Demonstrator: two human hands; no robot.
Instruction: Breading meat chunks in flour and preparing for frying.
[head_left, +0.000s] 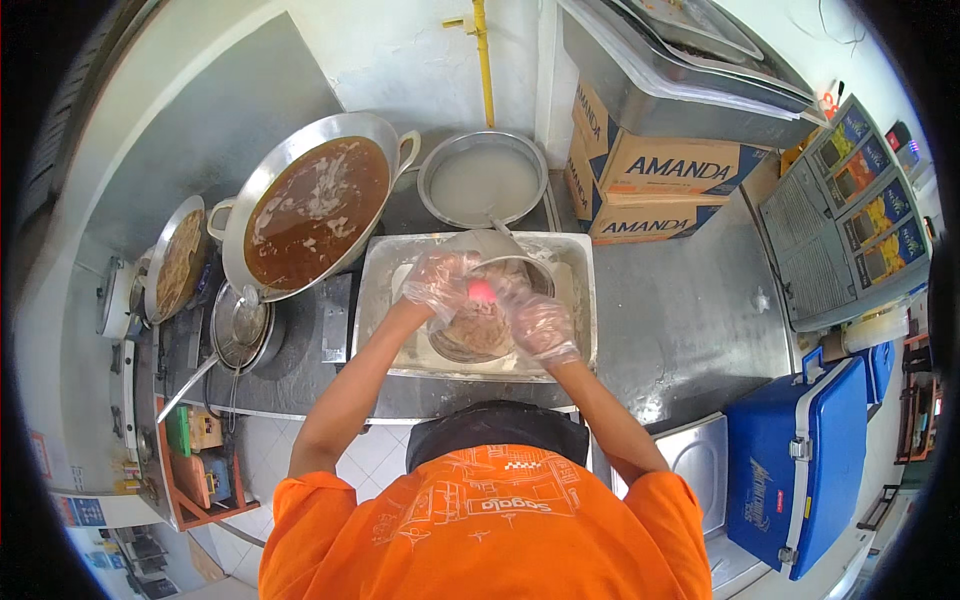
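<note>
My left hand (441, 283), in a clear plastic glove, is bent over the left rim of a tilted metal bowl (489, 243). The bowl's mouth faces toward me, and a wet-looking pale brown food mixture (474, 330) shows inside. My right hand (546, 330), gloved the same way, is half curled at the bowl's right side; its fingertips are blurred. Between the hands shows a bright pink object (481, 291), whose kind and holder I cannot make out. Beneath the bowl is a rectangular metal tray (587, 330) dusted with white powder.
Behind the tray stands a metal basin (480, 180) of cloudy liquid. A large wok (234, 255) of brown liquid is at left, near a strainer (247, 319) on a pot. Cardboard boxes (675, 171) stand right, under stacked trays (712, 112). A blue cooler (772, 450) is lower right.
</note>
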